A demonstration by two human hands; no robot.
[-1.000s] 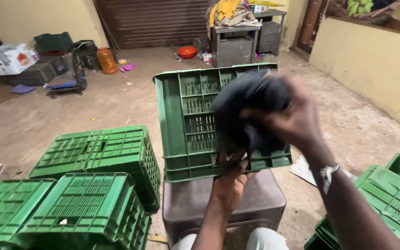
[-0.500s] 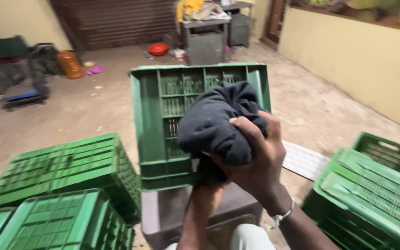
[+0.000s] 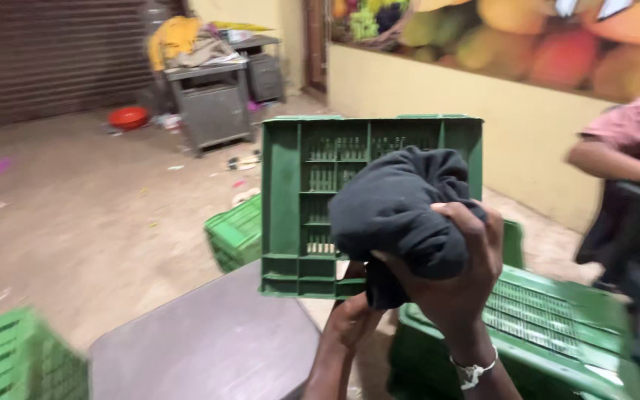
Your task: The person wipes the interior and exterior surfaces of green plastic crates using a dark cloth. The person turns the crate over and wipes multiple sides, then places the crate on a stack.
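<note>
The right hand [image 3: 453, 281] is clamped on a dark cloth [image 3: 401, 215] against the upright green crate [image 3: 294, 215], whose near edge the left hand [image 3: 353, 318] grips.

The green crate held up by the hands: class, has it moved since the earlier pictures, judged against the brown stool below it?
Yes. The green crate now sits off the right end of the brown stool, no longer over it.
</note>
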